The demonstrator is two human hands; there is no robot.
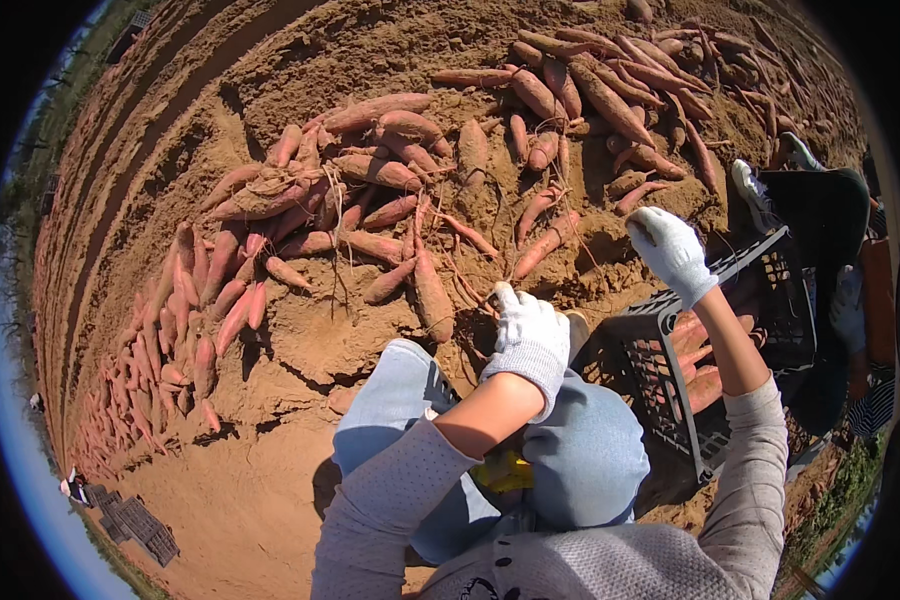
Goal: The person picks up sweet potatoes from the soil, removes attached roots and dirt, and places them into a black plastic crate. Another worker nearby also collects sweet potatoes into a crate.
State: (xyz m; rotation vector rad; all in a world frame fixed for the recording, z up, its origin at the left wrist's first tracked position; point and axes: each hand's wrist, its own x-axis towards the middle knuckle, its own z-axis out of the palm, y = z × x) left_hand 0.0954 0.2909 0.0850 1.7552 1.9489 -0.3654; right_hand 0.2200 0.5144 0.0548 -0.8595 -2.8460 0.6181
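Note:
My left hand (526,330), in a white knit glove, is closed at the fingertips on a thin root stem (507,271). Stringy roots run from there towards sweet potatoes lying on the soil. One reddish sweet potato (547,244) lies just beyond the fingers, and a thick one (433,296) rests to their left. Raised to the right is my right hand (667,244), also gloved, its fingers curled with nothing showing in them. Below its forearm stands a black plastic crate (656,375) with sweet potatoes (701,375) inside, partly hidden by the arm.
Sweet potatoes form a long heap (322,202) ahead and left; another pile (615,90) lies at the far right. A person's shoe (752,191) and gloved hand (847,307) are beside the crate. Dark crates (139,525) sit at the lower left, near furrowed soil (150,112).

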